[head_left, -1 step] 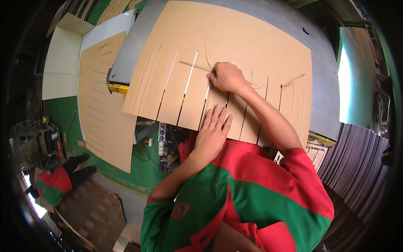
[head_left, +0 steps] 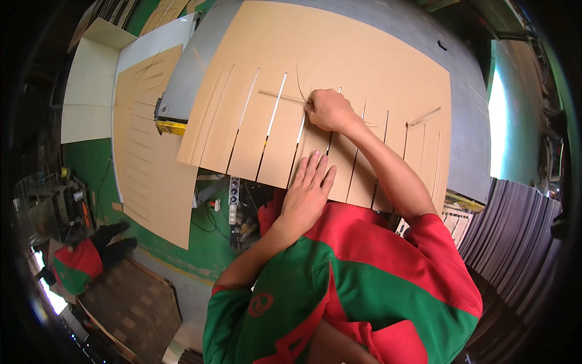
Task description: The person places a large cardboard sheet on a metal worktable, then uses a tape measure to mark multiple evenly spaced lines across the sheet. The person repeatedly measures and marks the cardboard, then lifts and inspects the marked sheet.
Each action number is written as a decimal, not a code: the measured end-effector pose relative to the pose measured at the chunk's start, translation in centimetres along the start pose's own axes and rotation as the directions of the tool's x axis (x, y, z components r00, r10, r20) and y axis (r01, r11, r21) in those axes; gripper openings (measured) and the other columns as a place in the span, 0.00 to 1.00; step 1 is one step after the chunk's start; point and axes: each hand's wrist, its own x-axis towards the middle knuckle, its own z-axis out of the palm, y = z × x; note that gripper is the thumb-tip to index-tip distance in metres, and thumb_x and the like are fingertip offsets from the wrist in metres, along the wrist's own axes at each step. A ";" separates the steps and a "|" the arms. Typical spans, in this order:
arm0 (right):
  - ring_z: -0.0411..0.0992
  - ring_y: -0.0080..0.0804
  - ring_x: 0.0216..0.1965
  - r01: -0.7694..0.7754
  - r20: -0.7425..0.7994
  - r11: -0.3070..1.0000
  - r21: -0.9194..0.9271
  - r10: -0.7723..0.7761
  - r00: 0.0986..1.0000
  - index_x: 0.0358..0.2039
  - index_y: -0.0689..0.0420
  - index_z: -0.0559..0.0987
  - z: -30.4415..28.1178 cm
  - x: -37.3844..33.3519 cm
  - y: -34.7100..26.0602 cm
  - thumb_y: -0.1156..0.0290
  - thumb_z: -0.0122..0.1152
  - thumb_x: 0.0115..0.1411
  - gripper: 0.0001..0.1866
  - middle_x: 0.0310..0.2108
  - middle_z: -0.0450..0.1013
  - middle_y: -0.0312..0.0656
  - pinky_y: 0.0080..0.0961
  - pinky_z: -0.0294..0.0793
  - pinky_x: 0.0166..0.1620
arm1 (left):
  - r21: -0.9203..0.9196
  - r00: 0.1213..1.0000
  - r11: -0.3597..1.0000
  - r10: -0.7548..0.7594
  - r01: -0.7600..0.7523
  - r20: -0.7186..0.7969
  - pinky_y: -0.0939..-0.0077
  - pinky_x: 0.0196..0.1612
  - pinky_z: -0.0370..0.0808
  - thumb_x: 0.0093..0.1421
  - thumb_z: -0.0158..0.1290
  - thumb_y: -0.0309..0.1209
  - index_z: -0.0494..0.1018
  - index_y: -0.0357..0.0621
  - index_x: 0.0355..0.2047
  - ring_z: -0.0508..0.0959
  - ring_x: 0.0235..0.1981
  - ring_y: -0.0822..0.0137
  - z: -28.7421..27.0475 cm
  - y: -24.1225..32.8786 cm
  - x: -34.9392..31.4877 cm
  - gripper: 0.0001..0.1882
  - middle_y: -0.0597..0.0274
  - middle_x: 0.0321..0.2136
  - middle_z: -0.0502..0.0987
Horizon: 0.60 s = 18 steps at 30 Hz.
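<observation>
A large tan cardboard sheet (head_left: 339, 42) with several long narrow slots lies in front of me, its slotted edge towards my body. My left hand (head_left: 308, 188) rests flat on that near edge, fingers extended and slightly apart. Farther in, by the inner end of a slot, my right hand (head_left: 330, 111) is closed in a pinch on thin cardboard strips (head_left: 282, 95). Their ends stick out to the left and upward; the fingertips' exact hold is partly hidden. Another loose strip (head_left: 424, 116) lies on the sheet at the right.
Beneath the sheet is a grey machine table (head_left: 468, 109). On the left stands another slotted cardboard sheet (head_left: 163, 182) with loose strips. A dark stack of sheets (head_left: 515, 212) is at the right. A co-worker in red and green (head_left: 79, 264) is at the lower left, near a brown pallet-like surface (head_left: 130, 309).
</observation>
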 end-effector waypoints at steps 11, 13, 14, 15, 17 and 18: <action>0.80 0.34 0.34 0.102 -0.075 0.392 0.914 -0.085 0.994 0.38 0.65 0.74 -8.2 3.2 3.0 0.72 0.51 0.68 0.08 0.40 0.78 0.50 0.29 0.81 0.39 | -0.365 0.992 0.931 -0.049 0.002 -0.118 0.46 0.74 0.52 0.56 0.66 0.32 0.64 0.39 0.67 0.58 0.72 0.42 -2.0 -0.6 -0.8 0.39 0.41 0.69 0.61; 0.79 0.36 0.31 0.210 -0.178 0.162 0.964 -0.194 0.965 0.36 0.63 0.72 -10.3 2.7 3.2 0.72 0.52 0.68 0.06 0.40 0.77 0.51 0.29 0.81 0.37 | -0.520 0.933 0.854 -0.210 0.029 -0.293 0.49 0.73 0.56 0.55 0.68 0.31 0.65 0.36 0.66 0.61 0.71 0.42 -2.8 -2.1 -2.6 0.40 0.41 0.68 0.63; 0.76 0.31 0.27 0.229 -0.202 0.093 0.969 -0.238 0.950 0.37 0.61 0.72 -11.0 2.3 3.0 0.71 0.53 0.69 0.06 0.37 0.76 0.48 0.28 0.78 0.32 | -0.578 0.758 0.806 -0.456 0.128 -0.468 0.55 0.69 0.64 0.54 0.68 0.26 0.67 0.33 0.61 0.68 0.67 0.46 -3.1 -2.9 -3.7 0.35 0.43 0.62 0.69; 0.73 0.29 0.25 0.230 -0.205 0.066 0.971 -0.267 0.942 0.37 0.60 0.72 -11.6 2.0 2.7 0.70 0.54 0.69 0.06 0.35 0.75 0.46 0.26 0.74 0.30 | -0.639 0.523 0.734 -0.647 0.229 -0.555 0.57 0.64 0.69 0.56 0.66 0.26 0.70 0.33 0.57 0.72 0.59 0.45 -3.4 -4.3 -4.8 0.29 0.43 0.55 0.73; 0.69 0.25 0.23 0.229 -0.205 0.036 0.973 -0.327 0.923 0.38 0.59 0.71 -11.9 1.4 1.4 0.69 0.54 0.69 0.07 0.33 0.73 0.44 0.24 0.69 0.26 | -0.818 0.121 0.501 -0.864 0.283 -0.488 0.57 0.59 0.73 0.64 0.61 0.26 0.65 0.30 0.54 0.72 0.54 0.56 -3.6 -7.7 -6.3 0.23 0.49 0.50 0.71; 0.67 0.24 0.22 0.237 -0.214 0.039 0.971 -0.312 0.926 0.38 0.59 0.71 -11.5 1.2 0.7 0.69 0.54 0.69 0.06 0.32 0.73 0.43 0.23 0.66 0.25 | -0.931 0.015 0.343 -0.939 0.125 -0.343 0.61 0.57 0.76 0.67 0.59 0.29 0.65 0.30 0.55 0.73 0.55 0.57 -3.5 -9.2 -6.7 0.22 0.47 0.52 0.71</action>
